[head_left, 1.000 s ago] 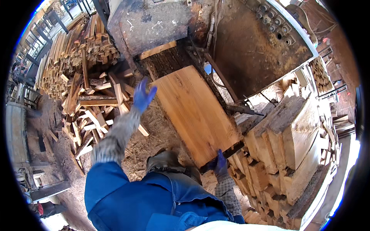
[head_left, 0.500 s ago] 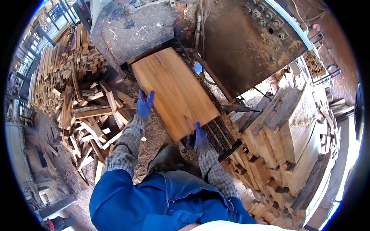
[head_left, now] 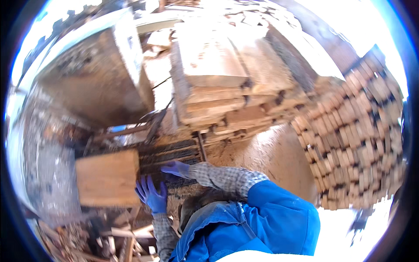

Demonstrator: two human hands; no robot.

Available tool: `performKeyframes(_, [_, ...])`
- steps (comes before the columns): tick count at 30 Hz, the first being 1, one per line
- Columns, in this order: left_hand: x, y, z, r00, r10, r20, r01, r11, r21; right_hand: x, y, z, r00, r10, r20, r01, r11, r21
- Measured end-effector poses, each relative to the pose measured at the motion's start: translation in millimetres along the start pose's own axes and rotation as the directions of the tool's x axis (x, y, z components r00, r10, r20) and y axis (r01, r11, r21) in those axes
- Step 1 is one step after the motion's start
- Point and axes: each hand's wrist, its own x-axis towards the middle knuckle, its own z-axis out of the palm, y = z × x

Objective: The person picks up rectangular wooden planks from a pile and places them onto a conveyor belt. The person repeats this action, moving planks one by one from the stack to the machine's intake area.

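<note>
A wide, flat wooden board lies on the feed bed of a machine, its far end close to the grey metal housing. My left hand, in a purple-blue glove, is open with fingers spread at the board's near right corner. It grips nothing; whether the fingertips touch the board I cannot tell. My right hand, gloved alike, hovers over or rests on the dark ribbed feed bed, right of the board. Its fingers look stretched out and it holds nothing, though the picture is somewhat blurred.
Thick sawn slabs are stacked beyond the bed. A tall pile of cut timber stands at the right. Scrap sticks lie at the lower left. A brown metal cabinet rises at the upper left. Sawdust covers the floor.
My view has swung to the right, bringing the timber pile into sight. The board now lies farther into the machine, with more ribbed bed bare. My right hand has left the board's near end.
</note>
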Motion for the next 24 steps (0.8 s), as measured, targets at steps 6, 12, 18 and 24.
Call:
performKeyframes(6, [23.0, 69.9, 23.3, 0.932, 0.160, 0.326, 0.076, 0.793, -0.604, -173.9, 56.4, -208.0, 0.854, 0.415, -0.314, -0.217, 0.833, 0.509])
performKeyframes(12, [58.9, 169.7, 39.5, 0.701, 0.427, 0.572, 0.329, 0.518, -0.790, -422.4, 58.9, -438.4, 0.160, -0.012, -0.987, 0.197, 0.980, 0.020])
performKeyframes(18, [173.7, 284.9, 10.9, 0.581, 0.610, 0.539, 0.352, 0.408, -0.842, -395.9, -212.2, -521.3, -0.404, -0.620, -0.672, -0.111, 0.763, -0.637])
performKeyframes(24, [246.2, 505.7, 11.3, 0.431, 0.834, 0.345, 0.295, 0.231, -0.927, -473.4, -377.8, -616.2, -0.331, -0.649, -0.685, -0.083, 0.743, -0.664])
